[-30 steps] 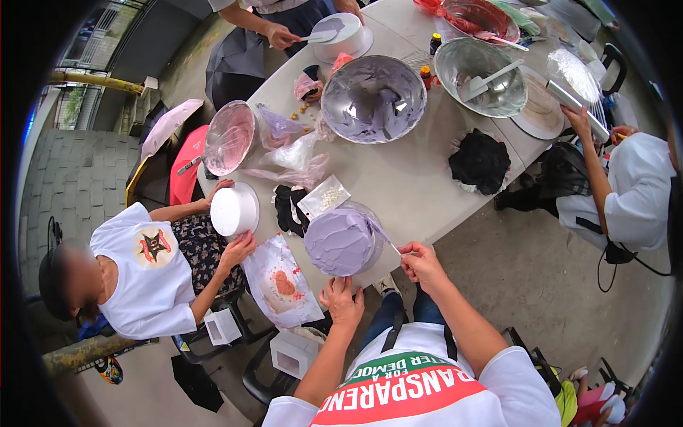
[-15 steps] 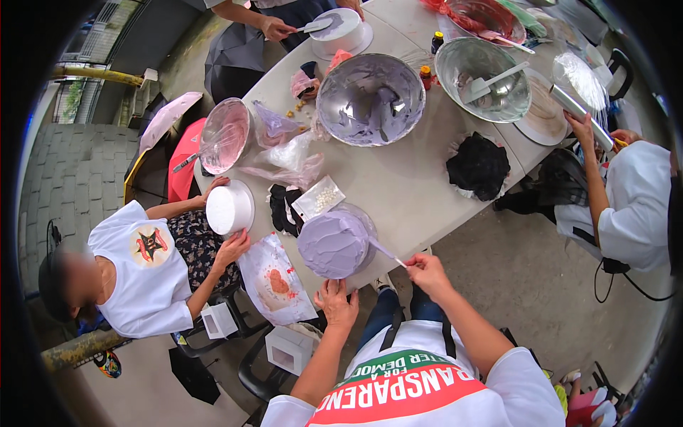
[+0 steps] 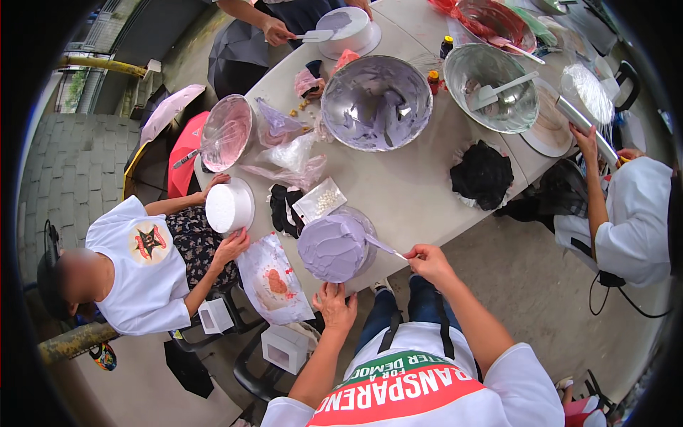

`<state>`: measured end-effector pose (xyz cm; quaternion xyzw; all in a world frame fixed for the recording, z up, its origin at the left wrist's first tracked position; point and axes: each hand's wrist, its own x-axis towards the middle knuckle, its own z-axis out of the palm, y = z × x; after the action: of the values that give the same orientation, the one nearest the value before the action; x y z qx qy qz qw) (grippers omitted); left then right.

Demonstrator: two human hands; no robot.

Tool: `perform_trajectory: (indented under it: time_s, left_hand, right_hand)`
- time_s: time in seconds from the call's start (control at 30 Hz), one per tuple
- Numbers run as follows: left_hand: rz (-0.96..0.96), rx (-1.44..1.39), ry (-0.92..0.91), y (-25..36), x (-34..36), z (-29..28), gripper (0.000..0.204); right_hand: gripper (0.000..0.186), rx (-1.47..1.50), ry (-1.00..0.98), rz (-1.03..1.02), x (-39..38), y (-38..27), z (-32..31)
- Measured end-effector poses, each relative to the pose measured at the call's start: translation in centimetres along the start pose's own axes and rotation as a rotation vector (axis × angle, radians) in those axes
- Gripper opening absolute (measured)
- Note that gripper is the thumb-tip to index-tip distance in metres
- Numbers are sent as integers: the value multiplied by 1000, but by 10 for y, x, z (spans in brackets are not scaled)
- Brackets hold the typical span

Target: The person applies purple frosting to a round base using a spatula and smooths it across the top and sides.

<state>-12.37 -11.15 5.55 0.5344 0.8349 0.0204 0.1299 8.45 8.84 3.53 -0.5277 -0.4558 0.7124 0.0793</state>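
A round cake [image 3: 333, 249] covered in uneven lilac frosting stands near the table's front edge, on a pale round base [image 3: 371, 262]. My right hand [image 3: 430, 265] is closed round the white handle of a spatula [image 3: 386, 248]. Its frosting-smeared blade reaches left to the cake's right side. My left hand [image 3: 336, 307] is at the near side of the cake, fingers stretched toward it, fingertips apparently touching its lower edge. Behind the cake lies a clear packet of white beads [image 3: 319, 200]. A large steel bowl [image 3: 377, 103] smeared with lilac frosting stands farther back.
Black piping bags or cloths [image 3: 286, 210] and a stained paper sheet [image 3: 275, 277] lie left of the cake. A seated person at left holds a white cake [image 3: 230, 206]. A black bundle [image 3: 482, 175] sits right. Another person frosts a cake [image 3: 349, 33] at the back.
My right hand and the spatula stay nearly where they were at the cake's side. The view has shifted slightly. At the back, the other person's spatula has moved left toward the edge of their cake.
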Motion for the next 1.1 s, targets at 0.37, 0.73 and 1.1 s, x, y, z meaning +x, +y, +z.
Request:
perform_trajectory:
  time_s: [0.37,0.73,1.1]
  left_hand:
    - [-4,6,19,0,4,2,50]
    - [-6,-19,2,-4,-2,7,54]
    - [45,-49,3,-13,-6,8,63]
  right_hand:
    - [10,176,-150,197,37,-52,6]
    - [9,371,39,160,-13,-26,23]
    - [12,227,220,-113,-57,10,46]
